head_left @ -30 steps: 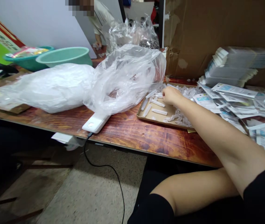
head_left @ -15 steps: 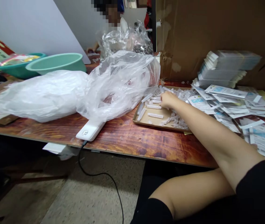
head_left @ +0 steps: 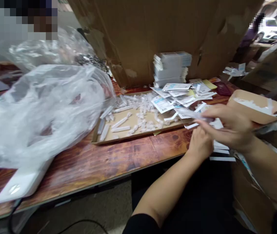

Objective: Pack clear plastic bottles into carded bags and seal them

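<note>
Two-handed work, right at the near edge of the table (head_left: 128, 157). Pinching a thin clear piece (head_left: 189, 113) with the right hand (head_left: 228, 128), thumb and fingers shut tight on one end, held up in the air just over the loose packets (head_left: 170, 97). Too blurry to tell if tube or little bag. Tucked in below with the left hand (head_left: 200, 144), knuckles up, fingers hidden, so cannot tell if open or closed, or touching the clear piece at all.

Seems to be the step of working one clear piece between the hands, with the picking-up part done. Calls next for a steady pinch and both hands kept close, going slow so as not to drop it among the packets. Lots more small clear tubes (head_left: 138, 120) lying in the flat cardboard tray (head_left: 109, 138), beside the big plastic bag (head_left: 43, 110).

Half a second back: reaching far out with the left hand into the tray, no right hand to be seen. Now pulled back from the tray and joined with the right. Looking more to the right too, with the green bowls gone from sight.
</note>
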{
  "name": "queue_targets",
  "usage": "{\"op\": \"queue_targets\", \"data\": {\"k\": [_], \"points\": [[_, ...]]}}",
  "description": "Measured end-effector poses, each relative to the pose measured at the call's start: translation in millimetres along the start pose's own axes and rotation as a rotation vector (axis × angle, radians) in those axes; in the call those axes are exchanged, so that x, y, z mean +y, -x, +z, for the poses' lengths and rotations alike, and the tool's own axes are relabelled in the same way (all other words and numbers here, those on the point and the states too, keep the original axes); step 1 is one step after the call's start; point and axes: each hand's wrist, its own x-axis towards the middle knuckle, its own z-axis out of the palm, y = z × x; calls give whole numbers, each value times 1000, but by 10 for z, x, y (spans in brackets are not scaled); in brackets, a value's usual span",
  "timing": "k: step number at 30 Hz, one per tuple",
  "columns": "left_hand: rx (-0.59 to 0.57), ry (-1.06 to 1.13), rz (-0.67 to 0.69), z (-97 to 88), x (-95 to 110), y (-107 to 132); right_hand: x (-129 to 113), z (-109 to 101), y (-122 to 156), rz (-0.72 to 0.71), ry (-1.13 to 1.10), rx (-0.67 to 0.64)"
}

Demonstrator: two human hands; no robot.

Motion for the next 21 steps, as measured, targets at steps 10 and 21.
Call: {"op": "queue_targets", "data": {"k": [10,21], "points": [[48,52,-17,20,-28,-66,-28,-510,1583,318,339,63],[109,195,-17,93,-145,-66,465,-102,1535,425,148,-40]]}}
